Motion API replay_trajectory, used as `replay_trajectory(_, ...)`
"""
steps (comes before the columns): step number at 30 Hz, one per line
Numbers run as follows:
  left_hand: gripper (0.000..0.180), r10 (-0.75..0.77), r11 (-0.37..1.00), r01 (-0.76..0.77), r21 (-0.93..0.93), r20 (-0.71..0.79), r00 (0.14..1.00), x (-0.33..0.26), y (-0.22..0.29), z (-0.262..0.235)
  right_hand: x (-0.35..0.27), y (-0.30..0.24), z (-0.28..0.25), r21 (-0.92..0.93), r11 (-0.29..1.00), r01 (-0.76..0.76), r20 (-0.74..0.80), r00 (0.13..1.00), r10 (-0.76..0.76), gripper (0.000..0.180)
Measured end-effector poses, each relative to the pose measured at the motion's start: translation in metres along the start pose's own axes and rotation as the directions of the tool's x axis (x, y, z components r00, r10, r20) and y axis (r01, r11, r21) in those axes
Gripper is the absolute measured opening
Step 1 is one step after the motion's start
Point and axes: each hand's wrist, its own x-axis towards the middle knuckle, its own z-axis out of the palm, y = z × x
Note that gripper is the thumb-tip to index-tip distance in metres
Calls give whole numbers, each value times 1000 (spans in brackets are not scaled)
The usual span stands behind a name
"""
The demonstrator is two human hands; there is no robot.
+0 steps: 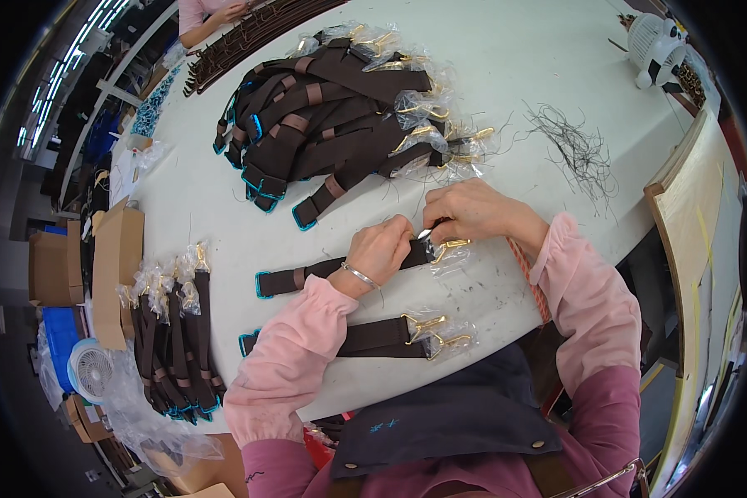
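Observation:
A dark brown webbing strap (284, 282) with a blue-edged end lies on the table in front of me. My left hand (379, 252) is closed on it near its gold-coloured hook end, fingers pinched. My right hand (473, 211) is closed beside that end, with something small, partly white and dark, at its fingertips; its kind is mostly hidden. Gold-coloured metal hooks (452, 246) in clear plastic show just below the right hand. Nearer to me lies a second brown strap (378, 339), partly under my left sleeve, its hooks wrapped in clear plastic.
A large heap of similar straps (324, 108) fills the far middle. A smaller bundle of straps (174, 349) lies at the left edge. Loose dark threads (573, 149) lie at the right, below a white fan (657, 48). Another person's hand (231, 12) shows at the far left.

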Motion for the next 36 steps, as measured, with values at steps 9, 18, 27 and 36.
replay_trajectory(9, 6, -1, 1000, 1, -13, -7, 1000, -1, 0, 1, 3, -4, -4, -20, 999, -30, 5, 1000, 30, 16)
replay_trajectory(18, 6, -4, 1000, 4, -2, -5, 1000, 0, -1, -2, 1, -5, 2, -71, 997, 30, -39, 999, -32, 15)
replay_trajectory(27, 7, 38, 999, -38, -2, 45, 998, 3, -9, -1, 1, 6, 16, -133, 987, 85, -113, 988, -101, 14)
replay_trajectory(36, 11, 56, 997, -53, -58, 48, 997, 4, -19, 0, -5, -1, 28, -206, 976, 70, -244, 962, -121, 14)
